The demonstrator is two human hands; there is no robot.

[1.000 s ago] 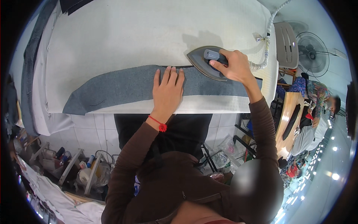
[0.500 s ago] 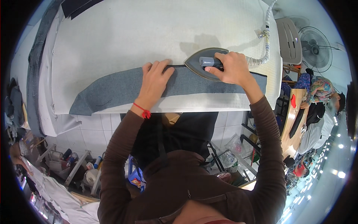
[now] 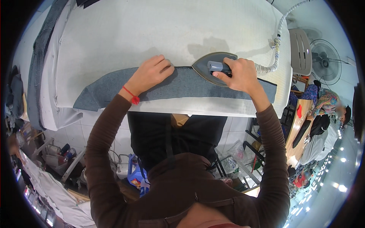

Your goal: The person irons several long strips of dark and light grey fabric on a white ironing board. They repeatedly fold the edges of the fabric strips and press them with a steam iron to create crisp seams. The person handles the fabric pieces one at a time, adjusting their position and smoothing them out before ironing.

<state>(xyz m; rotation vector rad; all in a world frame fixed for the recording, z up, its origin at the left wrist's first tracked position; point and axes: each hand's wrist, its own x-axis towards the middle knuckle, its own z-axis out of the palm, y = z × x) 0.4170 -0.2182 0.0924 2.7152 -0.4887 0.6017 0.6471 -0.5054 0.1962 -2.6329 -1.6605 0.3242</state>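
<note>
A long, curved piece of grey-blue denim (image 3: pixel 190 86) with a dark upper edge lies along the front of a white padded ironing table (image 3: pixel 133 34). My right hand (image 3: pixel 243 74) grips the handle of an iron (image 3: pixel 207 66), its pointed tip facing left and its soleplate resting over the denim's upper edge. To the left, my left hand (image 3: pixel 150 74) lies on the same edge, fingers curled together and closed at the fabric; the fingertips are partly hidden. A red string bracelet (image 3: pixel 135 100) circles my left wrist.
A wrapped hose (image 3: pixel 276 57) runs from the iron up the table's right side. Dark denim (image 3: pixel 40 64) hangs along the left edge. A chair (image 3: pixel 301 51), a fan (image 3: pixel 326 60) and a wooden table (image 3: pixel 296 131) with a person beside it stand at right.
My left hand has turned and curled its fingers, its wrist swinging left and its elbow outward. The iron stays at about the same place on the denim. The whole view has shifted slightly.
</note>
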